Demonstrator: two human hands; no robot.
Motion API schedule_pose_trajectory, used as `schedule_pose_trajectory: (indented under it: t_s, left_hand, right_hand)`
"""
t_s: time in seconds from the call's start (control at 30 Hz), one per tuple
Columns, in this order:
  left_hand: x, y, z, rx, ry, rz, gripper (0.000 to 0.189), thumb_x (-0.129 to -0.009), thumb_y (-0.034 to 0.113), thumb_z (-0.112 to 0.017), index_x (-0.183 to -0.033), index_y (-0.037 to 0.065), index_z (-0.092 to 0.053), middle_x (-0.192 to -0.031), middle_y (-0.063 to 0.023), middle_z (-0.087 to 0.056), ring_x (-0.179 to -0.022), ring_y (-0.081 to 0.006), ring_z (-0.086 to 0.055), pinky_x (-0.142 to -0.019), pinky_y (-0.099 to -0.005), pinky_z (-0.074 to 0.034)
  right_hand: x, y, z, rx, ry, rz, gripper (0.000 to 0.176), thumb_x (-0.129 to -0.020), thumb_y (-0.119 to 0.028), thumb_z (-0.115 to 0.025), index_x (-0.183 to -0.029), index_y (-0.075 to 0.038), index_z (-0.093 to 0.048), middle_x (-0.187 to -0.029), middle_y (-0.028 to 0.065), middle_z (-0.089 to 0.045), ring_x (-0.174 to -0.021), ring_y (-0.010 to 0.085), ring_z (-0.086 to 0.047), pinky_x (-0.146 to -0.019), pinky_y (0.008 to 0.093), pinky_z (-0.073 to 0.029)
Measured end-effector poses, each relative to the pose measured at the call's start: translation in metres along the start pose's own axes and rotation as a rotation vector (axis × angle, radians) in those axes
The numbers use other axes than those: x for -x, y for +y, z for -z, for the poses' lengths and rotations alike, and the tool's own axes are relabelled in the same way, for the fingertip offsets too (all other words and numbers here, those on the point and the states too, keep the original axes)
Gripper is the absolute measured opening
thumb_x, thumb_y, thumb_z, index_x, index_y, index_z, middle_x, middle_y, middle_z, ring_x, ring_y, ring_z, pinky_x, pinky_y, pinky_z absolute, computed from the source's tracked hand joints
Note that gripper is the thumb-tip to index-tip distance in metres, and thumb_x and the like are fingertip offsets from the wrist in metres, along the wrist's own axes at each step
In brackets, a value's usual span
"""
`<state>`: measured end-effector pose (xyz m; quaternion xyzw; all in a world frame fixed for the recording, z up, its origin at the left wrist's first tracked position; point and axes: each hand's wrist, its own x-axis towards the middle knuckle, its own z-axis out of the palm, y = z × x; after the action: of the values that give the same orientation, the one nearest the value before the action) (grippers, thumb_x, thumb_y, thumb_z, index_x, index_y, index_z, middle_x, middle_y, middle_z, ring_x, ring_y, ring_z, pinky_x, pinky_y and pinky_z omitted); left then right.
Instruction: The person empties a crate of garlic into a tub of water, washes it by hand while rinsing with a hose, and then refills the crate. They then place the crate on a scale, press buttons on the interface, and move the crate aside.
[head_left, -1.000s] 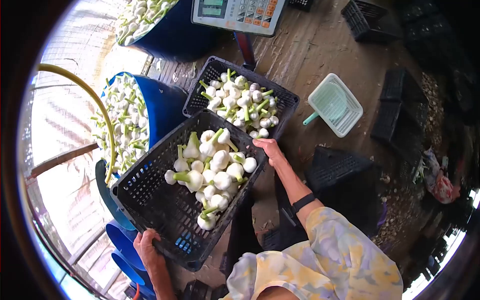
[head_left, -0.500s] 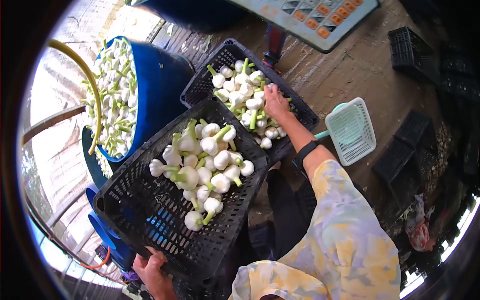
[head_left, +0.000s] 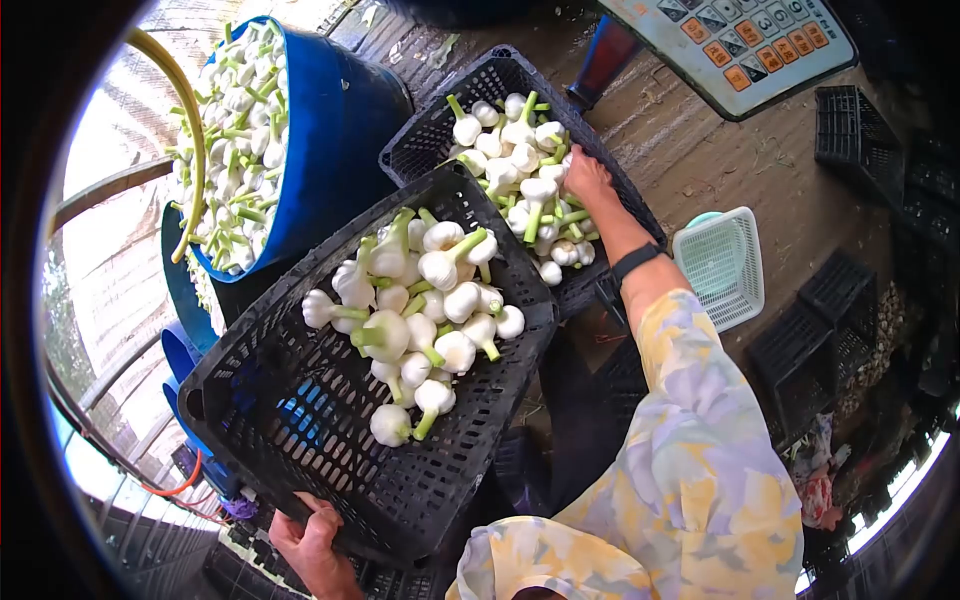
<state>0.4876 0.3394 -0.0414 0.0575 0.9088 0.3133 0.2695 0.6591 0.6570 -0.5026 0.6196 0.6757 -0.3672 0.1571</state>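
My left hand [head_left: 314, 545] is closed round the near rim of a black plastic crate [head_left: 330, 478], which is tilted. White garlic bulbs [head_left: 390, 425] with short green stems lie in its upper part. Beyond it, partly under its far corner, sits a second black crate [head_left: 425, 150] heaped with garlic bulbs [head_left: 525, 157]. My right hand [head_left: 590, 180] reaches into that crate and touches the bulbs at its right side. Its fingers point down among the garlic and are mostly hidden, so whether they grip a bulb does not show.
A blue barrel [head_left: 335, 130] full of garlic stands at the left, with a yellow hose [head_left: 190, 110] in front. A scale's keypad panel [head_left: 745, 45] juts in at the top right. A pale green basket [head_left: 720, 270] and black crates [head_left: 855, 145] are on the right.
The view has shifted, so the barrel, far crate and scale sit elsewhere in the frame. My right hand has moved slightly to the right side of the garlic heap. My left hand keeps its hold.
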Motion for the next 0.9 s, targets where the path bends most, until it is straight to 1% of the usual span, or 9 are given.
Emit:
schedule_pose_trajectory:
  t_s: [0.17,0.27,0.33,0.47,0.53,0.57,0.73,0.83,0.9]
  left_hand:
    - [0.001,0.001,0.000,-0.011,0.020,0.030,0.008,-0.067,0.008,-0.053,-0.072,0.002,-0.050,-0.061,-0.0016,-0.047,-0.056,-0.0095,-0.044,-0.054,-0.0220,-0.034]
    - [0.002,0.003,-0.002,0.038,0.066,0.025,0.004,-0.066,-0.001,-0.048,-0.070,0.000,-0.049,-0.059,-0.0025,-0.048,-0.053,-0.0070,-0.041,-0.050,-0.0196,-0.030]
    - [0.001,-0.004,0.004,0.077,0.051,-0.006,0.004,-0.068,-0.002,-0.046,-0.070,0.001,-0.049,-0.060,-0.0018,-0.048,-0.052,-0.0065,-0.041,-0.050,-0.0193,-0.029]
    - [0.004,-0.004,0.011,0.093,0.018,-0.031,0.002,-0.071,0.000,-0.051,-0.070,0.001,-0.050,-0.061,0.0016,-0.047,-0.054,-0.0053,-0.041,-0.052,-0.0189,-0.030]
    - [0.007,-0.005,0.016,0.036,0.013,-0.074,0.005,-0.074,0.001,-0.055,-0.071,0.003,-0.051,-0.063,0.0056,-0.044,-0.056,-0.0030,-0.039,-0.052,-0.0186,-0.030]
    - [0.008,-0.006,0.019,0.028,0.011,-0.082,0.005,-0.074,0.001,-0.055,-0.071,0.004,-0.051,-0.063,0.0064,-0.044,-0.055,-0.0024,-0.038,-0.051,-0.0183,-0.029]
    - [0.013,-0.022,0.037,-0.020,0.093,-0.208,0.014,-0.069,0.004,-0.058,-0.063,0.003,-0.045,-0.058,0.0050,-0.039,-0.054,-0.0054,-0.034,-0.047,-0.0238,-0.028]
    - [0.028,-0.009,0.061,-0.194,0.188,-0.250,0.023,-0.064,0.008,-0.057,-0.059,0.000,-0.036,-0.054,-0.0028,-0.028,-0.054,-0.0105,-0.028,-0.045,-0.0322,-0.025]
    - [0.040,-0.024,0.082,-0.246,0.250,-0.196,0.024,-0.063,0.021,-0.061,-0.063,0.000,-0.048,-0.053,-0.0136,-0.045,-0.048,-0.0245,-0.043,-0.049,-0.0392,-0.035]
  right_hand:
    - [-0.002,0.003,-0.017,0.020,0.094,-0.046,0.035,-0.082,-0.018,-0.052,-0.115,-0.006,-0.046,-0.110,0.0224,-0.059,-0.106,0.0387,-0.055,-0.089,0.0478,-0.043]
    - [0.049,0.012,-0.004,-0.058,0.114,-0.066,0.032,-0.080,-0.020,-0.055,-0.108,-0.003,-0.051,-0.104,0.0224,-0.062,-0.102,0.0382,-0.057,-0.087,0.0492,-0.044]
    - [0.096,0.025,0.012,-0.101,0.150,-0.054,0.034,-0.079,-0.026,-0.059,-0.104,-0.003,-0.054,-0.093,0.0186,-0.065,-0.089,0.0326,-0.064,-0.068,0.0440,-0.051]
    - [0.186,0.043,0.044,-1.477,-0.419,0.073,0.040,-0.084,-0.035,-0.059,-0.109,-0.005,-0.052,-0.081,0.0116,-0.061,-0.064,0.0209,-0.064,-0.037,0.0245,-0.042]
    - [0.220,0.026,0.052,-1.858,-0.599,0.201,0.039,-0.086,-0.035,-0.058,-0.110,-0.004,-0.052,-0.087,0.0164,-0.060,-0.065,0.0245,-0.063,-0.039,0.0246,-0.044]
    - [0.234,0.014,0.059,-2.002,-0.680,0.270,0.039,-0.084,-0.031,-0.060,-0.107,-0.001,-0.052,-0.092,0.0212,-0.060,-0.071,0.0286,-0.064,-0.056,0.0314,-0.054]
    - [0.270,-0.049,0.086,-1.977,-0.842,0.524,0.052,-0.085,-0.037,-0.053,-0.112,0.007,-0.051,-0.106,0.0274,-0.056,-0.076,0.0293,-0.062,-0.040,0.0249,-0.046]
    - [0.314,-0.083,0.112,-1.791,-0.766,0.386,0.049,-0.087,-0.031,-0.048,-0.111,0.012,-0.051,-0.103,0.0231,-0.059,-0.078,0.0261,-0.062,-0.043,0.0253,-0.046]
    - [0.358,-0.099,0.124,-1.697,-0.625,0.336,0.039,-0.086,-0.023,-0.052,-0.115,0.002,-0.048,-0.105,0.0198,-0.059,-0.076,0.0258,-0.062,-0.042,0.0260,-0.045]
